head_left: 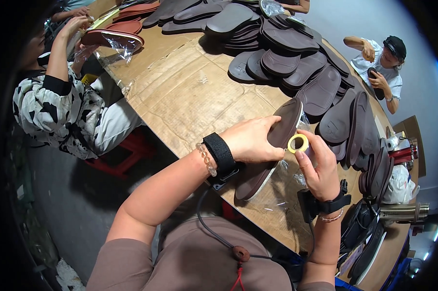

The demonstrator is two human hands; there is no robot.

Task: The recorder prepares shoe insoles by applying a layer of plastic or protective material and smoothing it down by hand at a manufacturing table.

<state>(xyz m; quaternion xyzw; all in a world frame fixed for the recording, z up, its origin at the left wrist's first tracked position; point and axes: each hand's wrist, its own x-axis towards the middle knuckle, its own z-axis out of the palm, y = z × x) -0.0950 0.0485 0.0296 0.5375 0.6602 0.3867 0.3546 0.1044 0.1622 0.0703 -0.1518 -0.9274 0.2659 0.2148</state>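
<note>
My left hand (252, 140) grips a dark brown shoe sole (256, 183) around its middle. The sole is tipped on its edge above the cardboard-covered table, with a pale strip along its right edge. In my right hand (323, 169), between thumb and fingers, is a small roll of tape (291, 144) with a yellow core. It sits close to the sole's edge, just right of my left thumb. Clear plastic film (277, 200) hangs along the sole's right side and onto the table. Whether tape runs from the roll to the sole I cannot tell.
Many dark soles (321, 89) are piled across the table's far and right sides. At the left, a person handles a reddish sole (113, 39) in clear film. Another person (381, 65) stands beyond the right edge. A metal flask (404, 212) lies at the right.
</note>
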